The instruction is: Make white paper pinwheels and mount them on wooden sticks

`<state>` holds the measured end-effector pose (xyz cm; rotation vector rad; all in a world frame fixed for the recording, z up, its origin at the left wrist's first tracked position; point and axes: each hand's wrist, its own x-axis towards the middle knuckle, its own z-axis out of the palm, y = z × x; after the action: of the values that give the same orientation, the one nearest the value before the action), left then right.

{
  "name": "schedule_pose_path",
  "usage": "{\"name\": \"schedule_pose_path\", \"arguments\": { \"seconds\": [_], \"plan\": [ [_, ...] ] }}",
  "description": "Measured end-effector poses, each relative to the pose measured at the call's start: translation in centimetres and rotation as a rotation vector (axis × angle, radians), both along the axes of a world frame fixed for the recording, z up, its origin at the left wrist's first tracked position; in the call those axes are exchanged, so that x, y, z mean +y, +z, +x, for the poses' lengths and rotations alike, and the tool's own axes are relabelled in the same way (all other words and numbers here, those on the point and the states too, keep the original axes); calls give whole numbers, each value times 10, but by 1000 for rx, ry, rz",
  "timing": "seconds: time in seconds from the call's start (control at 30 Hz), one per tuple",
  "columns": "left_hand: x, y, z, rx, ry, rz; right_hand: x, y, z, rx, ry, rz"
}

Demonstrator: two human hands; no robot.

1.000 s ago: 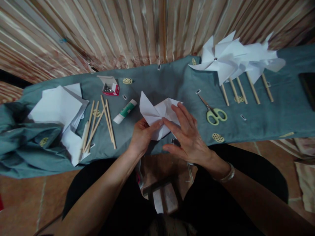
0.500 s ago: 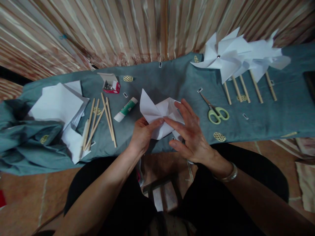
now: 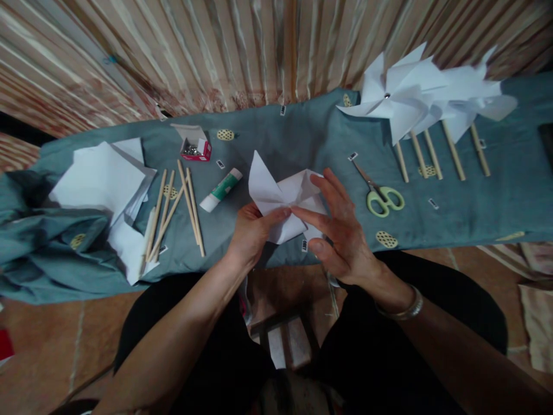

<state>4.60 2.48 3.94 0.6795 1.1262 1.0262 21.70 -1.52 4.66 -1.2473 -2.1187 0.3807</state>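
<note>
A white paper pinwheel point(image 3: 283, 187) with folded blades is held over the cloth in front of me. My left hand point(image 3: 253, 230) grips its lower left side, the thumb pressed on the centre and the other fingers hidden beneath. With its index fingertip my right hand point(image 3: 341, 227) touches the centre too. Its fingers are spread and the thumb stands apart from the paper. To the left of the pinwheel lies a glue stick point(image 3: 222, 190) with a green label. Scissors point(image 3: 384, 200) with light green handles rest to the right.
Several finished pinwheels point(image 3: 410, 92) on wooden sticks lie at the back right. On the left are white paper sheets point(image 3: 101, 178) and several loose wooden sticks point(image 3: 186, 202). A small red box point(image 3: 196, 151) of metal pins stands open. Behind the cloth-covered table point(image 3: 311, 138) hangs a striped curtain point(image 3: 242, 52).
My right thumb has moved a little to the right, away from the paper. The left thumb stays on the pinwheel's centre. The whole view has shifted slightly.
</note>
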Motion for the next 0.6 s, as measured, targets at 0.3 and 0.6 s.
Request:
{"name": "schedule_pose_path", "arguments": {
  "seconds": [0.3, 0.6],
  "plan": [
    [5, 0, -4, 82, 26, 80, 12, 10, 20, 241, -225, -5],
    [8, 8, -2, 80, 55, 151, 22, 1, 19, 845, -334, -621]
  ]
}}
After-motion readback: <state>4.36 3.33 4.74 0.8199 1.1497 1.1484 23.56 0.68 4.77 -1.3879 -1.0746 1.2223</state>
